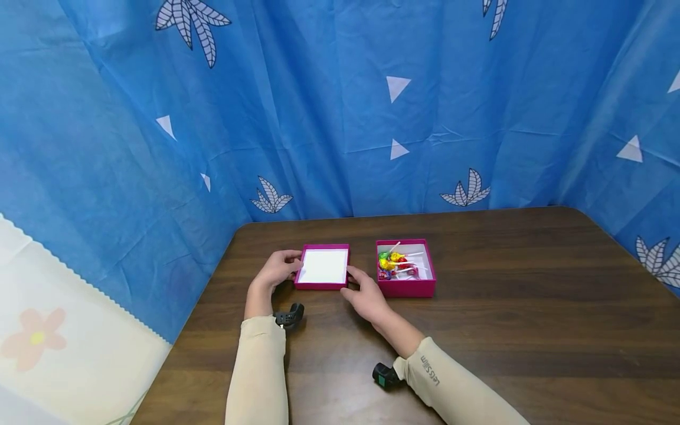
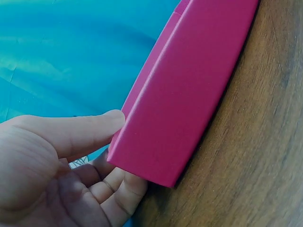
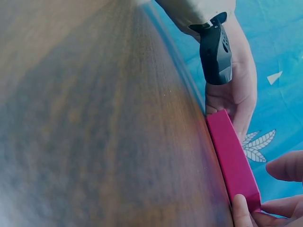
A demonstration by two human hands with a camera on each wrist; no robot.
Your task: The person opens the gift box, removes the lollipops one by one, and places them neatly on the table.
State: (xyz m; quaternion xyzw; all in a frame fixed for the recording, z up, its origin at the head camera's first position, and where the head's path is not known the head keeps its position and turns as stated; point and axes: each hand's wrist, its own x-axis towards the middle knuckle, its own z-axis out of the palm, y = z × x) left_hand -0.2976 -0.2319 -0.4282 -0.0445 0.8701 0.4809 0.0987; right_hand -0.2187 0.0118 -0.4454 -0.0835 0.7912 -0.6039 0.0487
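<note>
A shallow magenta box lid [image 1: 324,267] lies on the table with its white inside facing up. At its left side my left hand [image 1: 274,270] holds it, thumb on the rim and fingers bent round the near corner, as the left wrist view shows on the lid's outer wall [image 2: 189,85]. My right hand [image 1: 368,298] is at the opposite side; in the right wrist view its fingertips [image 3: 240,208] touch the lid's end while the thumb stands apart. Just right of that hand stands a deeper magenta box [image 1: 406,288] holding several wrapped lollipops [image 1: 391,264].
The dark wooden table [image 1: 510,330] carries both box parts near its far edge. A blue patterned curtain [image 1: 372,106] hangs behind it, and a pale flowered cloth [image 1: 69,330] is at the left. Black wrist cameras [image 1: 386,376] sit at both cuffs.
</note>
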